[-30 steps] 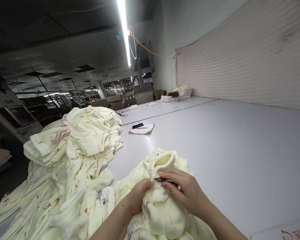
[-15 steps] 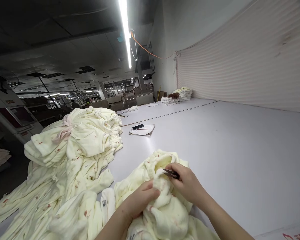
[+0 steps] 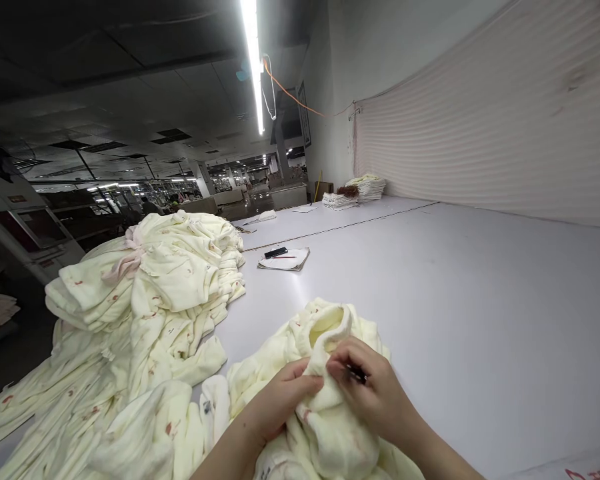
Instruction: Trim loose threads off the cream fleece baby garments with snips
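Note:
A pale yellow fleece garment (image 3: 341, 437) with small printed figures lies bunched on the table in front of me, its round banded opening facing up. My left hand (image 3: 286, 399) is closed on the cloth just below that opening, thumb on top. On the other side, my right hand (image 3: 373, 387) is curled round small dark thread snips (image 3: 357, 375). Most of the snips is hidden in the fist, blades included. The right fingertips are close against the garment's band; whether they also pinch the cloth I cannot tell.
A tall heap of similar pale yellow garments (image 3: 180, 273), tied with a pink strip (image 3: 130, 257), fills the left side. Beyond my hands, a dark phone-like object (image 3: 275, 253) and a red pencil-like stick rest on papers (image 3: 293, 264). Folded stacks (image 3: 370, 189) stand at the far wall.
My right hand has turned and dropped slightly against the band; the blade that showed is now hidden. The garment's opening shows more fully. My left hand keeps its hold with little movement.

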### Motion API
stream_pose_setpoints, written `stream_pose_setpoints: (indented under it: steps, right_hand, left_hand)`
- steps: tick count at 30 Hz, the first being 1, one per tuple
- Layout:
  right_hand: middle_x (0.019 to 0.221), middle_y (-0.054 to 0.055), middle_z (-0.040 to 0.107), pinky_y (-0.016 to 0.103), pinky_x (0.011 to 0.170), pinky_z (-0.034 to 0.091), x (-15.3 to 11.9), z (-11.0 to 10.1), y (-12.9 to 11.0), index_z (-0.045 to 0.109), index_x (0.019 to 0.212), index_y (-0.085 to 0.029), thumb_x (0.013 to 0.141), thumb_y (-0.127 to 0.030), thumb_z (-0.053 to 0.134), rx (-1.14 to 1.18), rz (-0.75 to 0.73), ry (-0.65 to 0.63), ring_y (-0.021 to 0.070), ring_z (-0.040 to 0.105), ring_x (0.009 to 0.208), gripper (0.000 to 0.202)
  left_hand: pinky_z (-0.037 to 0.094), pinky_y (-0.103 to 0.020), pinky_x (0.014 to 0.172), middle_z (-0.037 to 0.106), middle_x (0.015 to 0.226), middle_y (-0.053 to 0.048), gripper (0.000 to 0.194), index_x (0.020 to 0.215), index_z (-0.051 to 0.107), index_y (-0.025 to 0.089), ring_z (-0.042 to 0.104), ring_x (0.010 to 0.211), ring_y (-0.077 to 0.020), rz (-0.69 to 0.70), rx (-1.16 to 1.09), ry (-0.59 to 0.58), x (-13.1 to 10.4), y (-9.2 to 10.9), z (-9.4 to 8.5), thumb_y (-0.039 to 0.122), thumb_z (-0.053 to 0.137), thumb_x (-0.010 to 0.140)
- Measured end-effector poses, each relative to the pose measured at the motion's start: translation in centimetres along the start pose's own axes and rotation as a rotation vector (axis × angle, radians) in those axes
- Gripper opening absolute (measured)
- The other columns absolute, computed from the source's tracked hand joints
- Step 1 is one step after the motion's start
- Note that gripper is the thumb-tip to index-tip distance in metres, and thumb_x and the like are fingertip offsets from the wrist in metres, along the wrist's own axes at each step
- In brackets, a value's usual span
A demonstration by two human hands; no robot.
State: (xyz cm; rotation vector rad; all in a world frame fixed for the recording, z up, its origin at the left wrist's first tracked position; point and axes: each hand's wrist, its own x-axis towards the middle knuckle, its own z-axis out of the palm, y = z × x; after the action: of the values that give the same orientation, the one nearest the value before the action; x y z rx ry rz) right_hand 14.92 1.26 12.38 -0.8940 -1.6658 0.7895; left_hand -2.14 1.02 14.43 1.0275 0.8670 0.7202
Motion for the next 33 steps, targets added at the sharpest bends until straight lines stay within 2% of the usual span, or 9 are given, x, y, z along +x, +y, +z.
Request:
stream_pose_setpoints:
  steps: [5,9,12,15,20,24,27,30,33]
  right_hand:
    - [0.063,-0.003,0.044,0.023,0.052,0.038,0.5,-1.3,0.9,0.047,0.067,-0.021,0.089,-0.045,0.047,0.087,0.184,0.04,0.0121,0.042,0.058,0.032]
    - [0.079,0.0,0.059,0.026,0.062,0.045,0.4,-2.2,0.8,0.059,0.083,-0.022,0.081,-0.037,0.061,-0.002,0.22,-0.079,0.0161,0.054,0.073,0.015]
    - [0.097,0.003,0.065,0.03,0.07,0.047,-0.2,-2.7,0.4,0.065,0.099,-0.026,0.083,-0.033,0.059,-0.062,0.208,-0.148,0.021,0.059,0.087,0.018]
    - [0.096,0.004,0.067,0.031,0.069,0.048,-0.4,-2.7,0.3,0.068,0.099,-0.028,0.085,-0.033,0.055,-0.044,0.182,-0.172,0.0215,0.061,0.086,0.02]
    - [0.087,0.004,0.069,0.03,0.063,0.048,-0.3,-2.1,0.4,0.071,0.092,-0.026,0.086,-0.033,0.054,-0.035,0.132,-0.123,0.0204,0.062,0.077,0.019]
    - [0.091,0.004,0.069,0.03,0.065,0.049,-0.2,-1.9,0.6,0.07,0.093,-0.026,0.087,-0.034,0.053,-0.043,0.115,-0.099,0.0202,0.062,0.079,0.02]
    - [0.093,0.003,0.066,0.031,0.07,0.048,0.8,-2.1,0.9,0.064,0.105,-0.026,0.085,-0.034,0.054,-0.124,0.097,-0.01,0.0194,0.061,0.082,0.024]
    - [0.087,0.001,0.065,0.028,0.064,0.047,2.0,-2.2,1.3,0.061,0.107,-0.026,0.079,-0.028,0.057,-0.213,0.1,-0.085,0.018,0.059,0.076,0.028]
    - [0.078,-0.001,0.063,0.027,0.059,0.043,1.6,-1.8,2.0,0.061,0.083,-0.024,0.078,-0.016,0.048,-0.32,0.072,-0.122,0.0167,0.056,0.068,0.015]
  left_hand:
    - [0.042,-0.026,0.07,0.066,0.076,-0.004,0.027,0.099,0.067,0.014,0.058,0.071,-0.0172,0.0,-0.005,-0.034,-0.1,0.0,-0.1,0.026,0.063,0.076]
    - [0.044,-0.027,0.071,0.068,0.082,-0.006,0.034,0.107,0.065,0.015,0.062,0.077,-0.0199,0.003,-0.087,-0.018,0.0,-0.1,-0.1,0.025,0.064,0.075]
    - [0.044,-0.027,0.072,0.069,0.085,-0.007,0.037,0.11,0.063,0.015,0.063,0.081,-0.0208,0.0,-0.122,-0.024,0.1,-0.1,-0.1,0.024,0.065,0.074]
    - [0.044,-0.026,0.073,0.069,0.086,-0.007,0.036,0.11,0.063,0.014,0.063,0.083,-0.021,-0.006,-0.114,-0.026,0.1,0.1,0.0,0.022,0.064,0.074]
    - [0.045,-0.029,0.076,0.068,0.086,-0.007,0.038,0.112,0.062,0.015,0.063,0.084,-0.0216,-0.019,-0.099,-0.013,0.1,0.1,-0.1,0.023,0.064,0.075]
    - [0.045,-0.03,0.077,0.067,0.086,-0.007,0.039,0.112,0.061,0.015,0.062,0.084,-0.0224,-0.012,-0.083,-0.039,0.1,-0.1,-0.2,0.028,0.065,0.076]
    - [0.044,-0.029,0.076,0.066,0.083,-0.005,0.034,0.107,0.062,0.016,0.06,0.081,-0.0209,0.001,0.04,-0.024,0.1,-0.2,0.1,0.035,0.063,0.078]
    - [0.039,-0.025,0.065,0.06,0.071,0.0,0.016,0.083,0.064,0.017,0.055,0.069,-0.0175,0.077,0.378,0.094,0.0,-0.1,0.8,0.032,0.058,0.08]
    - [0.032,-0.026,0.06,0.053,0.061,0.002,0.011,0.072,0.058,0.021,0.049,0.062,-0.0172,0.226,0.738,0.414,-0.3,-0.1,1.2,0.023,0.051,0.081]
